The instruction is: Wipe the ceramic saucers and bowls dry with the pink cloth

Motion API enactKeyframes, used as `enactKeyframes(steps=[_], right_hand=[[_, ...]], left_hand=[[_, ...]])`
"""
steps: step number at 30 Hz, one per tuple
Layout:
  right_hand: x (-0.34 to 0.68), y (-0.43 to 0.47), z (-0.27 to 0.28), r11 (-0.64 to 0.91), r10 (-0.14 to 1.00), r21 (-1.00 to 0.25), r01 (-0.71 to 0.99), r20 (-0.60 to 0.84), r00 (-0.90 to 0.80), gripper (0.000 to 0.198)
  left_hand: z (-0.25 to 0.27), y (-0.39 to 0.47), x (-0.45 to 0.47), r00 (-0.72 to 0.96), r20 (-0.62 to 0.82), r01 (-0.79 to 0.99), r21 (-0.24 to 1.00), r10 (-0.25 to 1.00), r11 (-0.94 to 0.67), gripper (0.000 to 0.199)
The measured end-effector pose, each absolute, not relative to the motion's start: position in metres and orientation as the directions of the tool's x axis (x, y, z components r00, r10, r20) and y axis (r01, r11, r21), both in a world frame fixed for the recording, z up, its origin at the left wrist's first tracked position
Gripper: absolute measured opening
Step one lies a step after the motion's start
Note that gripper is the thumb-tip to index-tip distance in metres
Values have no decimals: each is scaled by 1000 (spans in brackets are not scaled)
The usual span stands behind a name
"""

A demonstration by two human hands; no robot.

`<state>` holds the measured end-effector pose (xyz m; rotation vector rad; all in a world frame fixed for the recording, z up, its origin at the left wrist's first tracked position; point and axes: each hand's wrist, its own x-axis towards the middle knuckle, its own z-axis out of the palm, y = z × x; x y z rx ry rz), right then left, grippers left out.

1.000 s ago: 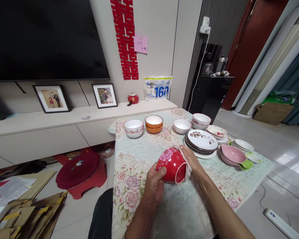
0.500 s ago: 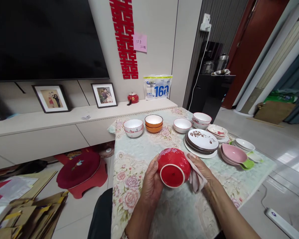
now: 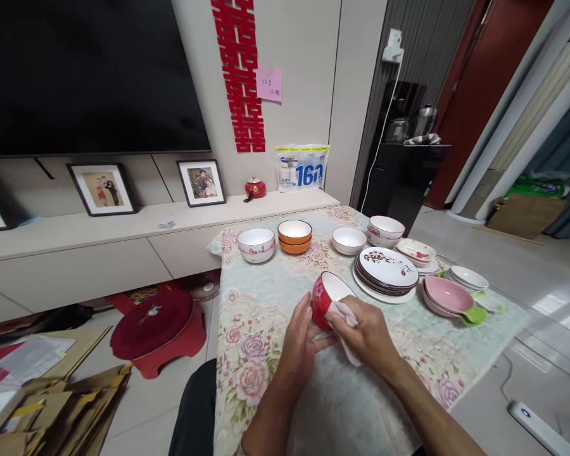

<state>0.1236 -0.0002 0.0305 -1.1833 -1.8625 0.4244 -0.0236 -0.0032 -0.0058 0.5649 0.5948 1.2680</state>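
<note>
A red bowl with pink flowers and a white inside is tilted above the near part of the table, its mouth facing up and to the right. My left hand supports it from the left and below, thumb along its side and fingers beneath. With its fingers closed, my right hand pinches a pale pink cloth against the bowl's rim and outer wall. Part of the bowl's right side is hidden behind that hand. A stack of brown-patterned white plates lies just beyond my right hand.
On the flowered tablecloth stand white bowls, orange bowls, a single white bowl and pink leaf-shaped dishes. A low cabinet runs behind. A red stool is at the left.
The red bowl has turned from showing its base to showing its white inside. My right hand and the cloth have moved left onto the rim, while my left hand has shifted beneath it.
</note>
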Motion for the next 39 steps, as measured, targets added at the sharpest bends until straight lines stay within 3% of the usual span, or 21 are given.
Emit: enactKeyframes(steps=[3,5,7,9,11,13,15,19,21,23,26,29,31,34,37,39], right_hand=[[113,-7,18,621,747,-384,684,554,-367,26],[108,-10,18,648,740,-330,687,489,-462,25],[109,-10,25,631,775,-404,662,376,-508,24],[114,-7,37,556,827,-581,594,319,-462,24],[120,0,48,447,892,-755,480,334,-306,26],[125,7,56,370,929,-851,374,349,-124,34],[128,14,59,372,926,-847,381,368,-87,38],[129,21,58,444,880,-682,582,454,-139,47],[131,21,57,449,872,-655,608,469,-138,38],[131,21,54,499,862,-625,600,432,-267,27],[125,19,47,573,815,-532,624,288,-502,30],[112,16,36,505,855,-481,717,165,-491,28],[104,14,31,455,882,-514,727,146,-449,21],[99,12,31,467,869,-667,581,224,-441,22],[102,5,38,438,869,-813,383,274,-411,41],[103,-3,43,438,850,-830,345,258,-459,53]], left_hand=[[-1,-6,-21,206,-69,-742,640,976,201,46],[1,-7,-21,164,-72,-757,630,984,173,36],[2,-7,-22,142,-91,-765,622,986,168,31],[3,-7,-23,156,-104,-773,606,982,187,35],[3,-7,-24,194,-110,-771,598,975,221,43],[4,-8,-24,225,-122,-760,599,967,253,51],[4,-8,-24,236,-136,-749,606,962,269,55],[7,-10,-24,229,-156,-736,618,961,276,53],[8,-10,-24,234,-147,-750,602,961,275,54],[9,-10,-23,240,-130,-773,574,962,271,55],[7,-9,-20,214,-134,-785,566,967,252,58],[2,-7,-17,133,-120,-764,620,984,179,66],[-1,-6,-17,97,-94,-734,666,991,135,66],[-4,-6,-17,62,-59,-681,728,996,85,62],[-6,-5,-18,28,3,-690,723,1000,17,59],[-7,-5,-18,23,14,-687,726,1000,6,57]])
